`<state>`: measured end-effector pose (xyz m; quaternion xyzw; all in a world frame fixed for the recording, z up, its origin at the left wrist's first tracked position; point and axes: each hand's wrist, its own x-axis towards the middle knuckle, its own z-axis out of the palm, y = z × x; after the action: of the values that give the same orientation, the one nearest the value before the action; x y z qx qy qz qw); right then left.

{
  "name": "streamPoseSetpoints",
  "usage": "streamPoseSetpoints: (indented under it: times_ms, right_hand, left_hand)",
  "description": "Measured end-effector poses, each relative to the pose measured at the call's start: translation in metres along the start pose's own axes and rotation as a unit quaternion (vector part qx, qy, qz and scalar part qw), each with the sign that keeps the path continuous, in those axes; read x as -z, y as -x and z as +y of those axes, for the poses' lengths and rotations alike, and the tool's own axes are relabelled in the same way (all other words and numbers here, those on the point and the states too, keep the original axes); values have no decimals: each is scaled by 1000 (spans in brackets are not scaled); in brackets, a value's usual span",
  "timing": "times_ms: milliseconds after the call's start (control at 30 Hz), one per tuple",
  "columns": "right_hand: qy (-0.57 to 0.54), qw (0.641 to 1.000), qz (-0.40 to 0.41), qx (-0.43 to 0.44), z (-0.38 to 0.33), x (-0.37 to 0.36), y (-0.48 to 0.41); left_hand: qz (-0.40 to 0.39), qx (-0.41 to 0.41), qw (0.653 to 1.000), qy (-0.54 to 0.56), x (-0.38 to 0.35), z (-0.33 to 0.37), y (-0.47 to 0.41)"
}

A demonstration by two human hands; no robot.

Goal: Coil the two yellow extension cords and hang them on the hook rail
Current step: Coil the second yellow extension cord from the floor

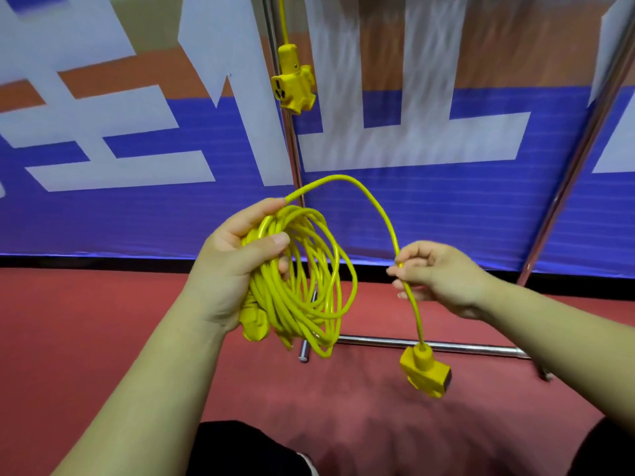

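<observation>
My left hand [237, 266] grips a bundle of loops of a yellow extension cord [309, 280]; a yellow plug end [254, 324] hangs below my palm. From the top of the bundle a free length arcs up and over to my right hand [436, 276], which pinches it. Below that hand dangles the cord's yellow multi-socket head [426, 371]. A second yellow cord's socket head [293, 80] hangs down from above, in front of a metal post [292, 146]. The hook rail itself is out of view.
A blue, white and orange banner [446, 201] covers the frame behind. A slanted metal post [577, 159] stands at right and a horizontal base bar [429, 345] lies on the red floor [103, 304]. My dark-clothed legs show at the bottom edge.
</observation>
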<state>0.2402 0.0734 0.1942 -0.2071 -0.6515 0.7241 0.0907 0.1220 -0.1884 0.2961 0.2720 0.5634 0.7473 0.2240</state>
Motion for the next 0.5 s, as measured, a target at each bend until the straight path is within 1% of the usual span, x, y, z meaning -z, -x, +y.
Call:
streamPoseSetpoints:
  times_ms: [100, 167, 267, 400, 500]
  right_hand:
    - [-44, 999, 26, 19, -27, -4, 11]
    - [-50, 998, 36, 32, -39, -6, 18]
    - [-32, 997, 44, 45, -51, -7, 27]
    - [-24, 998, 28, 42, -59, -7, 34]
    - [-53, 997, 43, 45, -62, -9, 37]
  left_hand:
    - [9, 27, 998, -59, -9, -18, -5]
    - [12, 48, 994, -101, -15, -30, -8]
    - [-6, 63, 985, -161, -24, -45, -11]
    - [-28, 69, 980, -186, -36, -56, -13]
    - [-45, 69, 976, -201, -48, -61, -13]
